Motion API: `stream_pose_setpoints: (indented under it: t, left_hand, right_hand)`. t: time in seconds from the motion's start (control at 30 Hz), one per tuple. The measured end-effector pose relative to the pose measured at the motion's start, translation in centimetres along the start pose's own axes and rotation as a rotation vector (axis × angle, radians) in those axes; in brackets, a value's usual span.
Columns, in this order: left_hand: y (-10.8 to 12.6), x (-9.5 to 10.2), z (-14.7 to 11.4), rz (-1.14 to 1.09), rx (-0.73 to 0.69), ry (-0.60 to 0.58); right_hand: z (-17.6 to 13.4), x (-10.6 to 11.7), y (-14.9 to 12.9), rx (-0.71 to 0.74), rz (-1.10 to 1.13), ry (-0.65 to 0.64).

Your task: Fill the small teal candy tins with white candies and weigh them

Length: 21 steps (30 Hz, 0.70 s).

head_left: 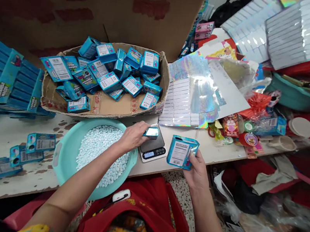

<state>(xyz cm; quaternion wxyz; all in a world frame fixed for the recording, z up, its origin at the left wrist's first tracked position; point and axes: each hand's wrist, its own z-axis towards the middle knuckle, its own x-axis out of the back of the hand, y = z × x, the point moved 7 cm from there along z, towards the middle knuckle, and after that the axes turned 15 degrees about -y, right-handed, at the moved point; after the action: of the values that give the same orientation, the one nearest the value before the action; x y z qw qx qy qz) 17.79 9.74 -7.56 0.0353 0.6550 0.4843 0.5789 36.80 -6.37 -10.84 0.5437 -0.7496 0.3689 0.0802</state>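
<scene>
My left hand (135, 135) is closed on a small blue box (152, 132) with a shiny pale face, held over the digital kitchen scale (155, 154). Whether that box rests on the weighing plate I cannot tell. My right hand (198, 169) grips a larger blue candy box (179, 151) by its right side, off the bench edge, with its printed label towards me and a dark hole in its top. Left of the scale, a turquoise basin (63, 148) holds many small white candies (100, 142), partly hidden behind my left forearm.
Behind the basin stands a cut-down cardboard carton (109, 107) of blue boxes. Several flat-lying blue boxes (40, 142) are at the left, near stacked ones (7, 73). Holographic sticker sheets (179, 100) and wrapped sweets (231, 126) cover the right side of the bench.
</scene>
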Motion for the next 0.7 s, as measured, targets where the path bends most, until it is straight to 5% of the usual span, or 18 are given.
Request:
stream_pose_setpoints:
  t: [0.1, 0.23, 0.4, 0.47, 0.57, 0.7]
  left_hand:
    - [-1.4, 3.3, -6.3, -0.155, 0.149, 0.296]
    - [-4.8, 6.2, -19.5, -0.234, 0.482, 0.52]
    - [-12.9, 4.6, -37.8, -0.148, 1.319, 0.39]
    - [-16.5, 3.0, -43.2, -0.136, 1.574, 0.345]
    - [-21.8, 0.0, -46.8, -0.258, 1.714, 0.374]
    - [-25.6, -2.1, -45.9, -0.306, 1.64, 0.598]
  right_hand:
    - [0.2, -1.9, 0.9, -0.024, -0.045, -0.062]
    - [1.1, -4.2, 2.7, -0.09, -0.113, -0.11]
    - [1.9, -10.0, 6.6, -0.254, -0.042, -0.316]
    - [1.7, -11.6, 8.0, -0.283, -0.072, -0.311]
    - [1.2, -13.5, 9.7, -0.299, -0.13, -0.29]
    - [0.4, -16.6, 10.8, -0.335, -0.189, -0.411]
